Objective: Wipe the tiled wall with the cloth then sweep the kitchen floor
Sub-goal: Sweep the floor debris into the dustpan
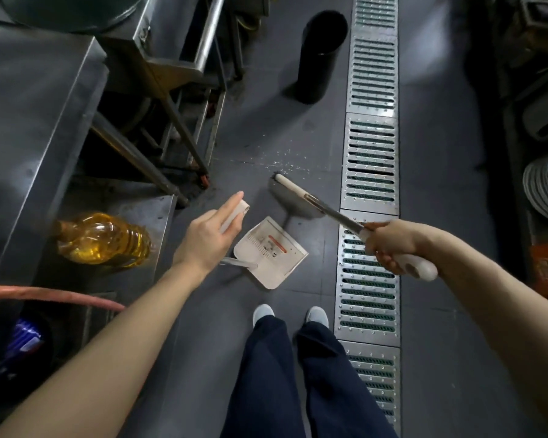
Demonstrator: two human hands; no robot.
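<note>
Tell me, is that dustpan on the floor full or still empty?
Nearly empty. The dustpan shows its printed label with only a few dark specks on it, while the white crumbs lie beyond the broom head.

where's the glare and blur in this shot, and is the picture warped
Head view: glare streaks on the steel counter and on the oil bottle; soft shadows fall left of the black bin; the left hand is slightly motion-blurred; wide-angle warp bows the drain grate and stretches both forearms at the edges.

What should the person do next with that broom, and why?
Probably draw the broom, held by the right hand, back toward the dustpan that the left hand steadies: white crumbs lie just beyond its head.
</note>
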